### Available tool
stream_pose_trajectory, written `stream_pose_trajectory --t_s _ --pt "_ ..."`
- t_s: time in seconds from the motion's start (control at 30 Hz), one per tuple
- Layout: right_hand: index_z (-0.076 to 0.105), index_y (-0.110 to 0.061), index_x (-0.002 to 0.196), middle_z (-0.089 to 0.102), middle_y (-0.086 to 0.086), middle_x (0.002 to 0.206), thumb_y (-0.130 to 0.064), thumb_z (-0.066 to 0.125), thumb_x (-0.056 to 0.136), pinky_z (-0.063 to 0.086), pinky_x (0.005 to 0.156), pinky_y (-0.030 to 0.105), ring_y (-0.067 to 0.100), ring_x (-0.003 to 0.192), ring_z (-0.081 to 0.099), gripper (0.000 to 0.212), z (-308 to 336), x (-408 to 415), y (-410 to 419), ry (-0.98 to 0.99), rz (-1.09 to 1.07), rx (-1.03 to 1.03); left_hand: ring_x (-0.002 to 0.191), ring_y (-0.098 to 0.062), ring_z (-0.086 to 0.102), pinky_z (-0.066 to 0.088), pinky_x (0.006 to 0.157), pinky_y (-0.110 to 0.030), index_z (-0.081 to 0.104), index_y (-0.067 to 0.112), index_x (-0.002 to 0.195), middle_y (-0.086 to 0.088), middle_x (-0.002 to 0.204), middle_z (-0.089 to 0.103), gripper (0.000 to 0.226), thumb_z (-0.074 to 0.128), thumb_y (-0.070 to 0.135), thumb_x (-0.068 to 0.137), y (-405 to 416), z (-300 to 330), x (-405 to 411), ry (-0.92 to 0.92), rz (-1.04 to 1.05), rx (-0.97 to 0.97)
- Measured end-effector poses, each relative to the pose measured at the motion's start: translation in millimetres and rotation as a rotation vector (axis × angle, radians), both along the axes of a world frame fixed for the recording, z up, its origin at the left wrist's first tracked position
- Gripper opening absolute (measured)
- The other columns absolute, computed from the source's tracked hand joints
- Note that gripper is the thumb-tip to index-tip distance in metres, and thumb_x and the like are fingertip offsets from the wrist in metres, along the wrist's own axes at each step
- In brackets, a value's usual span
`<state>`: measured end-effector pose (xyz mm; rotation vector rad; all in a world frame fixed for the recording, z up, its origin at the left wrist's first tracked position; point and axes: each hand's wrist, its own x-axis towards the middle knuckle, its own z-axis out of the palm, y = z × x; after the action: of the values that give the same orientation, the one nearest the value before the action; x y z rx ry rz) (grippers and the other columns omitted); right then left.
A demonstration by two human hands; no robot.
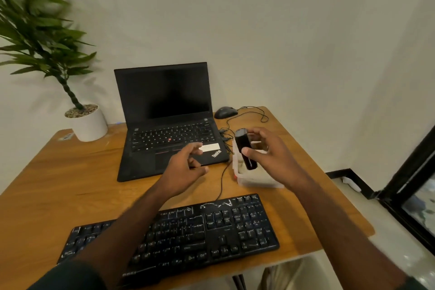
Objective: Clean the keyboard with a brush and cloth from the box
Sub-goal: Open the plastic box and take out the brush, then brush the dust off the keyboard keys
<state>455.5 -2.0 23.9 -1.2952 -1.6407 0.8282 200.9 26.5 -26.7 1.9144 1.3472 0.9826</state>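
- Right hand (270, 150), centre-right of frame, is clamped on a dark cylindrical brush (244, 149): thumb on the near side, fingers wrapped behind. No bristles visible, grey cap end points up, so it may be a capped or retractable type.
- Brush sits over the open white plastic box (256, 180), lower end roughly at rim level; can't tell if it touches the box.
- Left hand (188, 163), centre frame, is empty with fingers loosely curled and spread, hovering over the near right corner of the laptop (164, 125), reaching toward the brush.
- Handling judgement: brush looks light, rigid and smooth plastic, possibly slippery. Best held mid-barrel with one hand, leaving the cap end free for the other hand to pull or twist.
- Cloth not visible; box interior is mostly hidden by the right hand, so presumably inside.
- Keyboard (179, 233), black, full-size, lies at lower centre nearest the camera, white dust or smears on its upper right keys, untouched. Its cable runs up toward the laptop.
- Wooden table (70, 172) holds everything. Wired mouse (226, 112) sits behind the laptop's right side, potted plant (82, 120) at upper left.
- Stage judgement: early, tool fetched, cleaning not started.
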Motion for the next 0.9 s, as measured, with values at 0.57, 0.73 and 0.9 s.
stream_pose_trajectory --t_s 0.57,0.73,0.9 --pt "0.053 -0.015 0.131 0.068 0.022 0.124 -0.017 0.045 0.106 0.056 0.058 0.037 0.032 0.094 0.068 0.027 -39.6 -190.6 -70.5 0.771 0.387 -0.623 0.116 -0.006 0.056 0.044 0.092 -0.032 0.061 0.032 0.122 0.013 0.124 0.061 0.067 0.062 0.074 0.07 -120.2 -47.7 -227.1 -0.07 0.339 -0.136" --pt "0.057 -0.023 0.125 0.07 0.018 0.118 -0.017 0.046 0.106 0.044 0.047 0.029 0.021 0.077 0.067 0.023 -47.1 -219.4 -82.3 0.535 0.321 -0.579 0.095 0.008 0.06 0.048 0.081 -0.024 0.066 0.039 0.104 0.03 0.099 0.068 0.025 0.047 0.053 0.093 -134.0 -64.5 -232.8 -0.029 0.387 0.004" --pt "0.058 -0.027 0.123 0.072 0.014 0.107 -0.018 0.043 0.107 0.033 0.041 0.024 0.016 0.066 0.061 0.023 -52.4 -236.9 -89.8 0.359 0.29 -0.517 0.082 -0.016 0.06 0.046 0.077 -0.028 0.067 0.015 0.094 -0.004 0.084 0.069 0.045 0.035 0.047 0.1 -132.4 -69.7 -227.8 0.053 0.367 0.068"
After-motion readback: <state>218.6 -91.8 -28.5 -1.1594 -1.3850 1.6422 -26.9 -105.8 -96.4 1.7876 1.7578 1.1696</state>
